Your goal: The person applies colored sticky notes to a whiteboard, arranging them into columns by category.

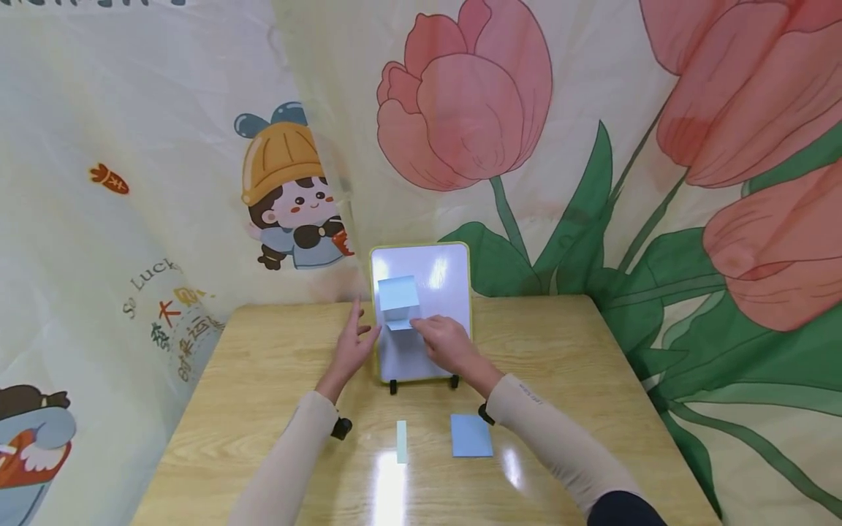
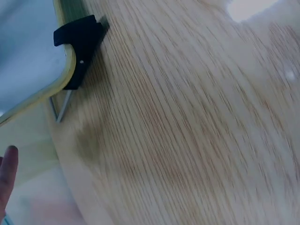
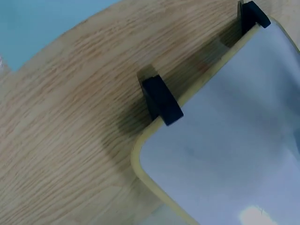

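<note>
A small whiteboard (image 1: 404,363) with a yellow frame leans upright near the back of the table. On its left half is a light blue sticky note (image 1: 397,292), bent across the middle with its lower edge curling outward. My right hand (image 1: 452,345) pinches the note's lower right corner between thumb and fingertips. Beside the board's left edge, my left hand (image 1: 351,349) is held with fingers extended and nothing in it. In the left wrist view only one fingertip (image 2: 9,164) shows; the right wrist view has no hand in it.
Black feet (image 3: 161,99) hold the board's lower edge. Nearer the front of the wooden table (image 1: 263,409) lie a blue square of paper (image 1: 471,436) and a narrow pale green strip (image 1: 402,441). A printed cloth (image 1: 329,44) hangs behind the table.
</note>
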